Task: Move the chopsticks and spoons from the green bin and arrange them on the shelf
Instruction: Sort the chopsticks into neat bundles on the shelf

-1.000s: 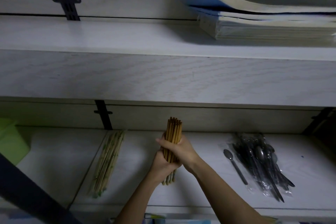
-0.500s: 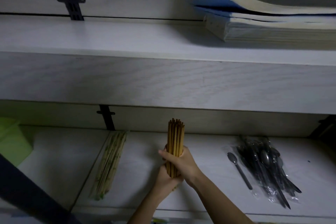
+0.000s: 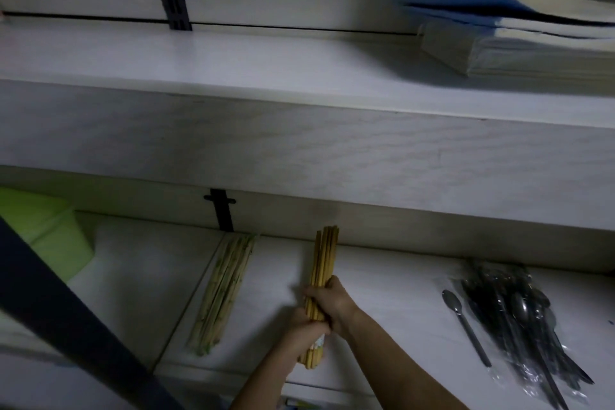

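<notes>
A bundle of yellow-brown chopsticks (image 3: 324, 256) lies lengthwise on the lower white shelf (image 3: 392, 289), tips toward the back wall. My left hand (image 3: 304, 331) grips its near part and my right hand (image 3: 332, 301) grips it just above. To the left lies a paler, green-marked chopstick bundle (image 3: 223, 289). To the right, a single wrapped spoon (image 3: 466, 319) lies beside a clear bag of several dark spoons (image 3: 525, 319). The green bin (image 3: 40, 236) stands at the far left of the shelf.
An upper shelf board (image 3: 299, 130) overhangs the lower one, carrying stacked books and papers (image 3: 519, 30) at the right. Black wall brackets (image 3: 221, 210) run down the back. A dark diagonal bar (image 3: 66, 316) crosses the lower left.
The bundle has tipped from nearly upright down along the shelf, its tips now near the back wall. Both hands still hold it, now spread apart along its near half.
</notes>
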A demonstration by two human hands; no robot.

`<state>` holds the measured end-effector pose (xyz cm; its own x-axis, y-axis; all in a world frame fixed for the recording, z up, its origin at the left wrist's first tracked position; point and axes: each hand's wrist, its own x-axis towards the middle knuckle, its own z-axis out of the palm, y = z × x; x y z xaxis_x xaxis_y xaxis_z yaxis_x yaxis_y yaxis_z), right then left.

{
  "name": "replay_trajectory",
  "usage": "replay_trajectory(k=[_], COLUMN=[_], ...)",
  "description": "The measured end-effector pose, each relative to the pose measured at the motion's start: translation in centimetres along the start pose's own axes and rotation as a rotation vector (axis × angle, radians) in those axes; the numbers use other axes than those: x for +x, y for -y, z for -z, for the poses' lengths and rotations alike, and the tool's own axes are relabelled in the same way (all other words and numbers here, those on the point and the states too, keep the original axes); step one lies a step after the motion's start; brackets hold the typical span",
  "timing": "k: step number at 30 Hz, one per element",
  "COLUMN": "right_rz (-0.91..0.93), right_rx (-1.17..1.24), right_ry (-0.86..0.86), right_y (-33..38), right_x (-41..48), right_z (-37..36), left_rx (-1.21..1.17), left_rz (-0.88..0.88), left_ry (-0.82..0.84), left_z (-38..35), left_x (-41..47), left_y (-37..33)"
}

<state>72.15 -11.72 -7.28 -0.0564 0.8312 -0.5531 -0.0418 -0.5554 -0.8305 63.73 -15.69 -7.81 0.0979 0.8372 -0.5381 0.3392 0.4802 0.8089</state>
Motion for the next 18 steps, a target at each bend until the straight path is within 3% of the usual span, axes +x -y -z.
replay_trajectory(k=[3,5,10,12,18], right_rz=[-0.102,-0.107,-0.060,-0.055,-0.050], right_rx=[0.026,-0.025,-0.190,-0.216,-0.212], right_ry=[0.021,0.023,-0.032,-0.070,-0.179], right_y=[0.2,0.2,-0.4,-0.7,-0.6], right_x=[0.9,1.4,2.4,2.6,2.2], right_z=[-0.2,-0.4,-1.3,-1.5,-1.7], left_rx=[0.226,0.279,-0.231,-0.344,-0.381], left_rz=[0.093,0.057,-0.148,-0.153,-0.177], left_ry=[0.185,0.217,-0.145,-0.147,-0.122], left_z=[1.9,3.3,3.8,2.9,1.2], left_x=[-0.4,-0.3,1.3,1.6,2.3], left_y=[-1.2,-1.4,-0.6,-0.4,0.2])
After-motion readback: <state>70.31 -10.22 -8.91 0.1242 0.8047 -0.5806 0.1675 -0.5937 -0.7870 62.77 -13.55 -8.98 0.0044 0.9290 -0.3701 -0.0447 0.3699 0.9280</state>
